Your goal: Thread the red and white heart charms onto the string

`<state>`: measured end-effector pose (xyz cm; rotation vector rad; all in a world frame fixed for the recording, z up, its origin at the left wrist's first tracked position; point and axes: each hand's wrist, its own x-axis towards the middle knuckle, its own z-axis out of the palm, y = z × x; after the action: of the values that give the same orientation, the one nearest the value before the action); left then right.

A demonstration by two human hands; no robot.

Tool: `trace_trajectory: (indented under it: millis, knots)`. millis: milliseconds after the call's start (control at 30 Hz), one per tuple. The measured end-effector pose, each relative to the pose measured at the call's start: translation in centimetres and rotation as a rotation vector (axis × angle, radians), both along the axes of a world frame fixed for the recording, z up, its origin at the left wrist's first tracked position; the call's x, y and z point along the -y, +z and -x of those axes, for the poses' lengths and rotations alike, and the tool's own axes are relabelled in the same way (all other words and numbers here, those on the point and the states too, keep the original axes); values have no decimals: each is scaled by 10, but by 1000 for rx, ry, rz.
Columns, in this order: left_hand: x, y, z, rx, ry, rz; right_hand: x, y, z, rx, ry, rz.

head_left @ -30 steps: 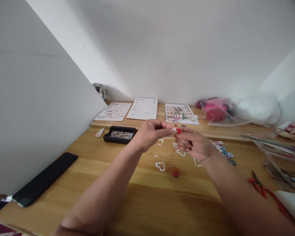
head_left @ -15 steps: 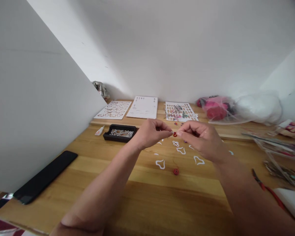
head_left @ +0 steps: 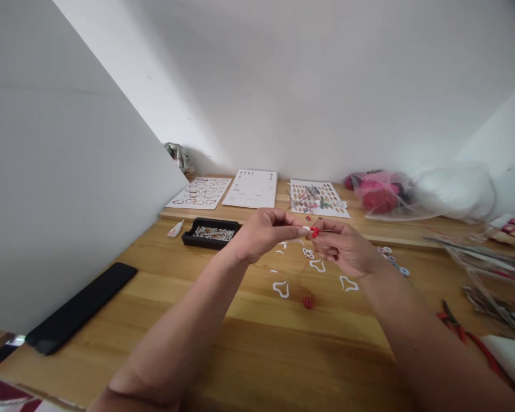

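In front of me my left hand (head_left: 274, 233) pinches a small white and red piece (head_left: 314, 231) between thumb and fingertips. My right hand (head_left: 342, 246) meets it from the other side, its fingers closed at the red end. A thin stick-like line shows above the right fingers; what it is I cannot make out. On the table below the hands lies a small red ring-shaped coil (head_left: 308, 302). Several white curved cut-outs are scattered around, among them a wavy loop (head_left: 280, 289) and another loop (head_left: 349, 283) to the right.
A black tray (head_left: 187, 238) of small beads and a little white glue bottle (head_left: 175, 229) stand left. Patterned sheets (head_left: 249, 187) lie at the back. Red-handled pliers (head_left: 451, 321), bagged materials (head_left: 381, 197) and small round discs (head_left: 403, 271) are right; a long black object (head_left: 81, 308) lies left.
My right hand has turned and lowered slightly, and more of the red and white piece shows between the fingers. Round discs right of the right hand have come into view.
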<state>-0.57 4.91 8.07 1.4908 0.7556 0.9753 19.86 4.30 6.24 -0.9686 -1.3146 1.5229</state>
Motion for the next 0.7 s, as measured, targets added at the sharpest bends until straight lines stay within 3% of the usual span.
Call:
trace_trajectory:
  millis: [167,300,400,533,700]
  knots:
    - [-7,-7,-3,-6,254,-74,5,-1,7,85,-4,-45]
    - [-8,-8,-3,-200,313,-167,14,10,8,244,-50,-230]
    - [-4,-6,-3,-302,250,-158,19,17,5,355,-105,-333]
    - [1,-2,-3,-322,61,-138,17,21,-1,394,-112,-384]
    - [4,2,0,-235,-123,-74,6,13,-8,243,11,-272]
